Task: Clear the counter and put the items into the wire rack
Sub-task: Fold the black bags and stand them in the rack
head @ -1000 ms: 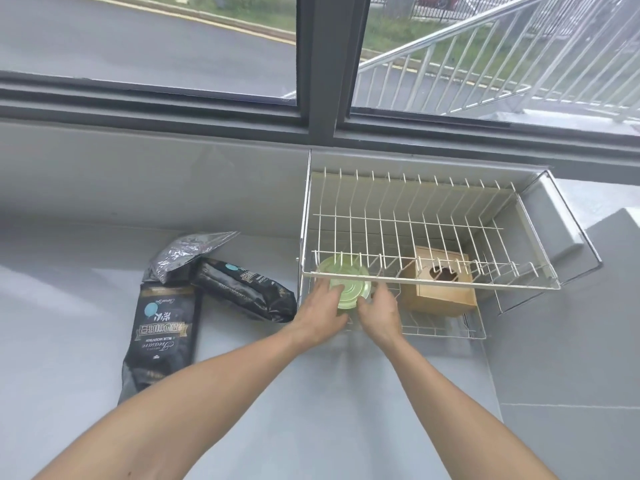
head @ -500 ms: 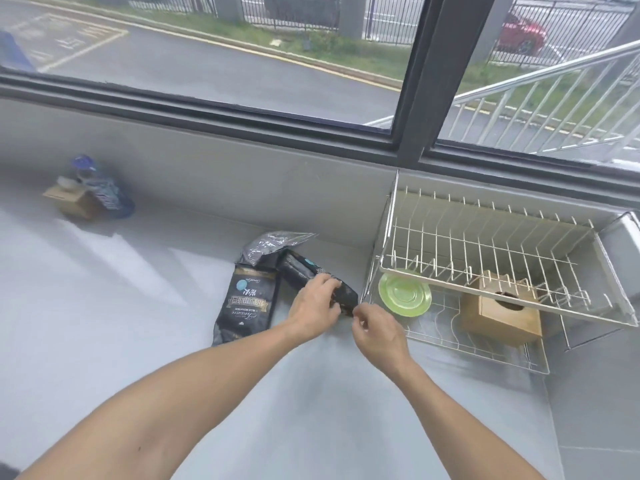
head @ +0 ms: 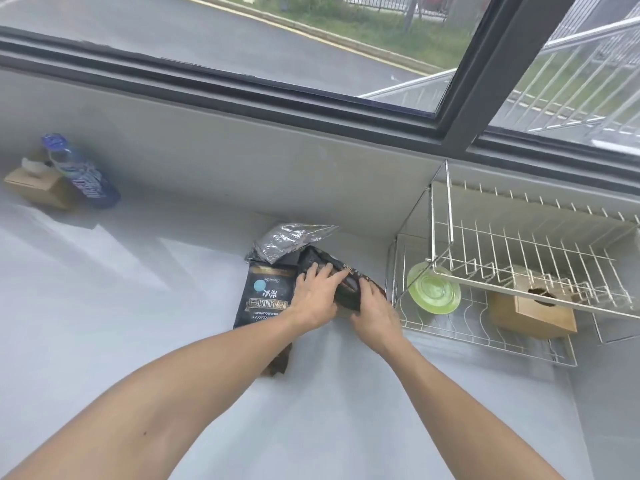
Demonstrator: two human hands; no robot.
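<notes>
Two black coffee bags lie on the grey counter [head: 138,341] near the back wall. The flat one [head: 263,296] has an open silver top. The other bag [head: 343,278] lies across it to the right, and both my left hand [head: 317,292] and my right hand [head: 372,310] grip it. The two-tier white wire rack [head: 519,244] stands at the right. On its lower shelf sit a green plate [head: 434,289] and a wooden tissue box [head: 533,313]. The upper shelf holds nothing.
At the far left of the counter a blue-labelled bottle [head: 81,174] leans against a second wooden tissue box [head: 38,187]. A grey wall and a dark window frame run along the back. The counter's right side ends beside the rack.
My hands left the green plate on the rack's lower shelf, moved left and took hold of the black bag. The camera view swung left, revealing the bottle and second box.
</notes>
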